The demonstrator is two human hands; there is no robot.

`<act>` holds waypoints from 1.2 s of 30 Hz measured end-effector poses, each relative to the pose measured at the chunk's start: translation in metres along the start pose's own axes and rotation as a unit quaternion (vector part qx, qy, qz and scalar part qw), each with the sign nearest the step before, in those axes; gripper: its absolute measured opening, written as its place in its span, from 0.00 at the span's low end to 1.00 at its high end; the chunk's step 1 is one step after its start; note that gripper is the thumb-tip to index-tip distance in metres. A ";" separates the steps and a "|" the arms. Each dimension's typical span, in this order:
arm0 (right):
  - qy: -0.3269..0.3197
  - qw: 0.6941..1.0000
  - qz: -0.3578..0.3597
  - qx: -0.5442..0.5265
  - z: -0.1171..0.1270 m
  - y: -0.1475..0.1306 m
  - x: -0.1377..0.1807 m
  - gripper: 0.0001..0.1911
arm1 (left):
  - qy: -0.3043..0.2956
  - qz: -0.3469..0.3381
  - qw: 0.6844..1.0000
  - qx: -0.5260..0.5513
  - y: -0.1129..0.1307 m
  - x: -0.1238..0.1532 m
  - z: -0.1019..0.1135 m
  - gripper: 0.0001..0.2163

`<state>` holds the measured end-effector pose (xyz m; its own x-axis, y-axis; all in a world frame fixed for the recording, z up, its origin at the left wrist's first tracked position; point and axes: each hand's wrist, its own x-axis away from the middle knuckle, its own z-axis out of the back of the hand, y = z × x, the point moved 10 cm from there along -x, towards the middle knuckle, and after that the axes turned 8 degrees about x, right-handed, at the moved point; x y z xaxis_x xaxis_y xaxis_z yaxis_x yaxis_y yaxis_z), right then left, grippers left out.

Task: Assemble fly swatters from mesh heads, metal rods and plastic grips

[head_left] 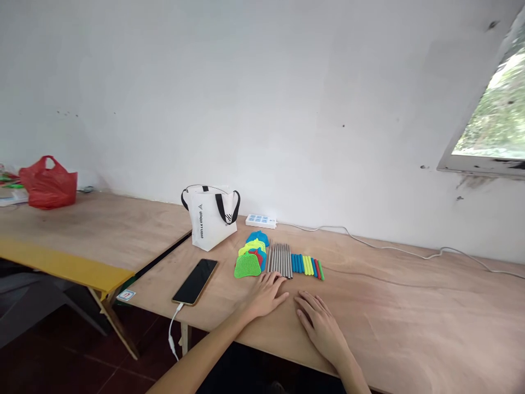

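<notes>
Two bare forearms [210, 346] reach over the near edge of the tabletop [402, 312], ending in the left hand [266, 295] and right hand [322, 326], set apart, palms down, fingers loosely extended and gripping nothing. The left fingertips lie at the near ends of a row of grey rods [280, 259]; whether they touch I cannot tell. Left of the rods, mesh heads [248, 262] in green, red, yellow and blue overlap in a stack; right of them, grips [307, 265] in blue, yellow, red and green lie side by side, beyond the right hand. Farther left lies a phone [196, 281] with a white cable [171, 334] plugged in. Behind stand a white bag [211, 221] and a power strip [261, 220] near the wall [287, 109].
</notes>
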<state>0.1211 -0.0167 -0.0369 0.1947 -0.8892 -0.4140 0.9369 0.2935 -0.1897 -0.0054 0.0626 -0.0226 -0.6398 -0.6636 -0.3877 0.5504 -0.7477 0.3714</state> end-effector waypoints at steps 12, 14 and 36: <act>0.001 1.000 0.010 0.007 0.002 -0.001 -0.002 0.19 | -0.014 -0.048 0.999 -0.022 0.016 -0.011 0.001 0.13; 0.000 1.000 0.008 0.009 0.001 -0.001 -0.002 0.18 | -0.011 -0.042 0.999 -0.025 0.015 -0.012 0.002 0.14; -0.002 1.000 0.008 0.003 -0.001 0.001 0.000 0.20 | -0.014 -0.031 0.998 -0.048 0.017 -0.022 -0.003 0.16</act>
<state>0.1218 -0.0159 -0.0382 0.2102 -0.8862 -0.4128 0.9357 0.3048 -0.1779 0.0196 0.0649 -0.0098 -0.6889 -0.6152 -0.3833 0.5566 -0.7877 0.2641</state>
